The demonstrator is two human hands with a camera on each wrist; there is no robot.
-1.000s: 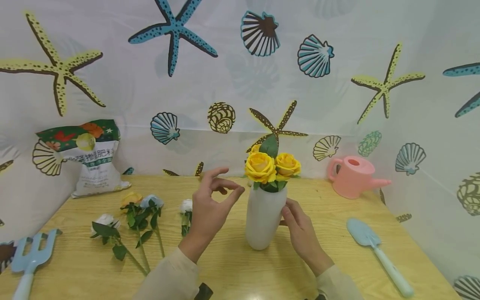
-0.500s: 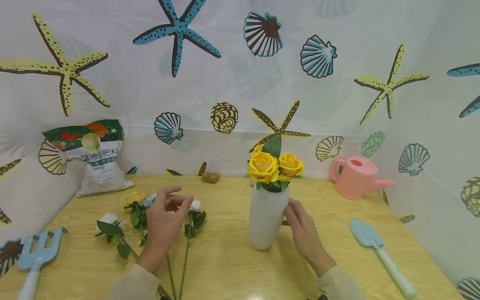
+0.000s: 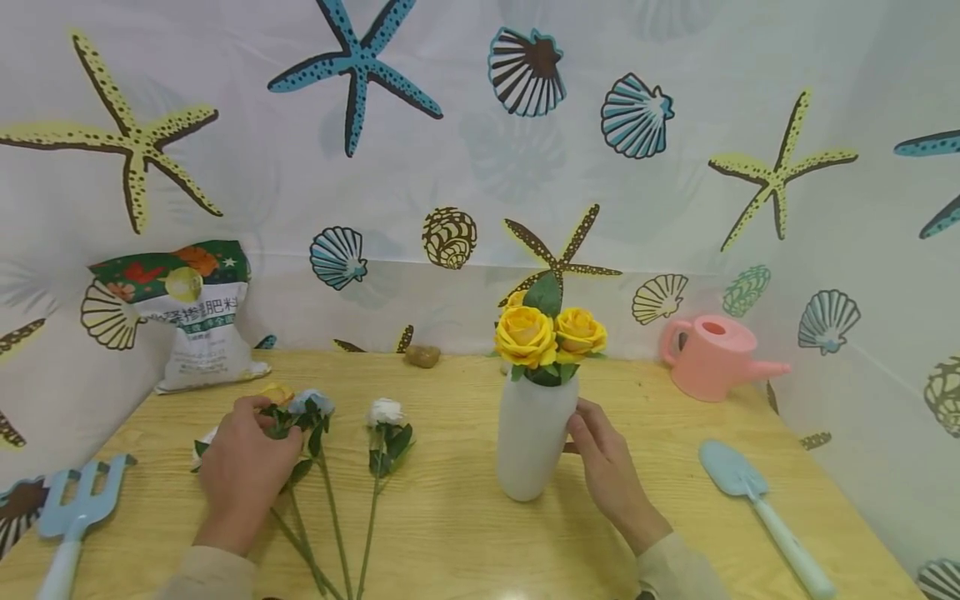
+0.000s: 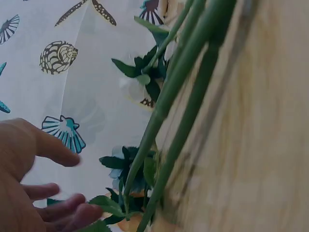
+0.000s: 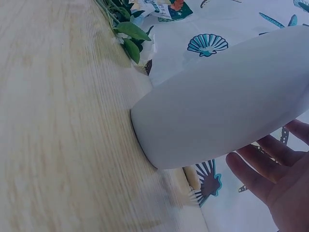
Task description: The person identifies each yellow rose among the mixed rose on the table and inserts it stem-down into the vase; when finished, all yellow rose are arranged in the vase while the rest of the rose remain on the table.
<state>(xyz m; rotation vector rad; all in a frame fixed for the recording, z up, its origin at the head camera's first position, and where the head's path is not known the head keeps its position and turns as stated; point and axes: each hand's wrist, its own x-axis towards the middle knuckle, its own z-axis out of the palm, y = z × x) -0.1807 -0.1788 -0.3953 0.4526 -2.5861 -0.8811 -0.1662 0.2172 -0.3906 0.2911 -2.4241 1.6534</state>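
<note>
Steady the vase (image 3: 534, 437) with your relaxed right hand (image 3: 609, 471); your left hand (image 3: 249, 458) is spread, contact unclear, so pinch one stem (image 4: 169, 163) only.

The worktop (image 3: 465, 533) shows light wood grain, with a soft shine at its front edge. The vase (image 3: 534, 442) is smooth and matt, like ceramic or plastic. Its yellow roses (image 3: 526, 337) look like soft cloth, while the loose green stems (image 4: 186, 125) resemble smooth plastic. Near the back right corner, the watering can (image 3: 708, 362) seems plastic, slightly glossy. At the back left corner, the bag (image 3: 206, 346) is wrinkled plastic film. Behind the back edge, the printed curtain (image 3: 442, 167) appears thin and smooth.
</note>
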